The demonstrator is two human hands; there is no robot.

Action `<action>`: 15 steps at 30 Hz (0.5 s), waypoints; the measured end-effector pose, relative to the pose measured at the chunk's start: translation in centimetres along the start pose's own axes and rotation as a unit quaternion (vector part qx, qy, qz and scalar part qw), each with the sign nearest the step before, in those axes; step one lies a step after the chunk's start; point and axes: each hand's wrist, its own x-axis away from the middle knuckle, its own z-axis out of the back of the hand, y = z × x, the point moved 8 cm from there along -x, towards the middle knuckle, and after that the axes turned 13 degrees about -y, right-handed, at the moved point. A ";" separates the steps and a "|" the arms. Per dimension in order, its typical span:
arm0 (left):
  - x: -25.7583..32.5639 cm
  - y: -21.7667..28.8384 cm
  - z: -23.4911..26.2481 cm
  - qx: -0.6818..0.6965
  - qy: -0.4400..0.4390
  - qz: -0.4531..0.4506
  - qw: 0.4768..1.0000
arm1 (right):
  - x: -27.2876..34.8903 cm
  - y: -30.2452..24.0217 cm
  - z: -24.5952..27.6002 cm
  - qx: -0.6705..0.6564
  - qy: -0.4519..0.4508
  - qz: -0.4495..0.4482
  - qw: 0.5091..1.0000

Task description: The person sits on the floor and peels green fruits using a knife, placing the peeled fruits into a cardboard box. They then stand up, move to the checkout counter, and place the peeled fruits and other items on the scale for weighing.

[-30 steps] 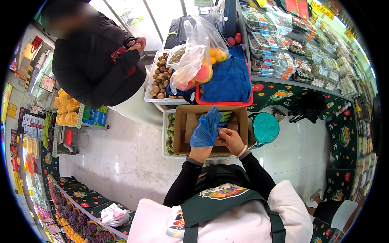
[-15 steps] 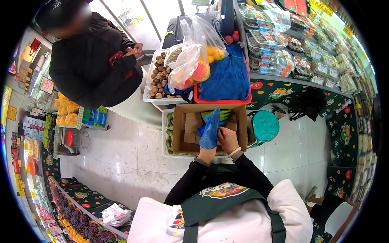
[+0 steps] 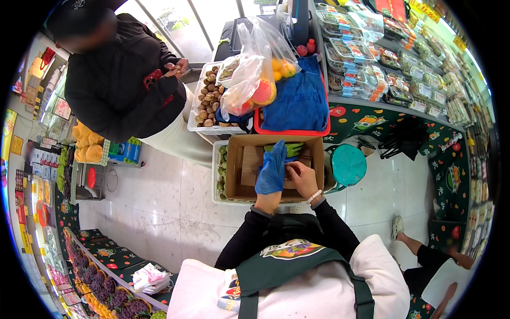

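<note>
Left hand: the left hand (image 3: 271, 169), covered by a blue glove, is held over the open cardboard box (image 3: 237, 165); the fingers are stretched forward, loosely together, and whether anything is gripped beneath them cannot be told.
Right hand: the bare right hand (image 3: 300, 177), with a pale bead bracelet (image 3: 314, 197) at the wrist, is curled just beside the gloved one; its fingertips are pinched at the glove's edge, though the hold itself is too small to be judged.
Box: it is set on a white crate (image 3: 217, 175) on the floor, below the red tray (image 3: 291, 130); green produce (image 3: 292, 149) is seen at its far end.
Nearby: a clear plastic bag of fruit (image 3: 254, 80) is stood above the box; a person in a dark jacket (image 3: 119, 87) is at the left.
</note>
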 end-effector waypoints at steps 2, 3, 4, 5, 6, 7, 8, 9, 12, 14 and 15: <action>0.0 0.8 0.2 -0.079 -0.006 0.000 0.997 | 0.3 -0.8 -0.3 0.002 0.017 0.040 0.999; 0.0 1.2 0.3 -0.119 -0.008 -0.001 0.993 | 0.4 -1.1 -0.3 0.003 0.025 0.059 0.998; 0.0 1.1 0.5 -0.028 0.012 0.003 1.000 | 0.4 -1.0 -0.2 -0.016 0.026 0.052 0.998; 0.0 1.0 0.6 0.061 0.033 0.007 0.998 | 0.3 -0.9 0.0 -0.036 0.026 0.045 0.998; 0.0 0.9 0.6 0.150 0.053 0.010 0.987 | 0.2 -0.8 0.2 -0.057 0.027 0.038 0.997; 0.1 1.4 0.2 0.082 0.040 0.014 0.996 | 0.0 -0.7 0.3 -0.060 0.006 0.019 0.998; 0.1 1.9 -0.1 0.014 0.026 0.017 0.999 | -0.3 -0.8 0.6 -0.063 -0.015 0.000 0.998; 0.2 2.2 -0.4 -0.054 0.012 0.021 0.998 | -0.5 -0.9 0.8 -0.066 -0.036 -0.018 0.997; -0.1 1.4 0.0 0.101 0.022 0.030 0.994 | -1.2 -1.1 1.2 -0.096 -0.113 -0.074 0.986; -0.3 1.5 -0.6 0.101 0.013 0.044 0.994 | -1.9 -0.4 1.8 -0.067 -0.134 -0.060 0.987; -0.4 1.6 -0.8 0.102 0.008 0.051 0.993 | -2.0 -0.1 2.1 -0.054 -0.137 -0.058 0.987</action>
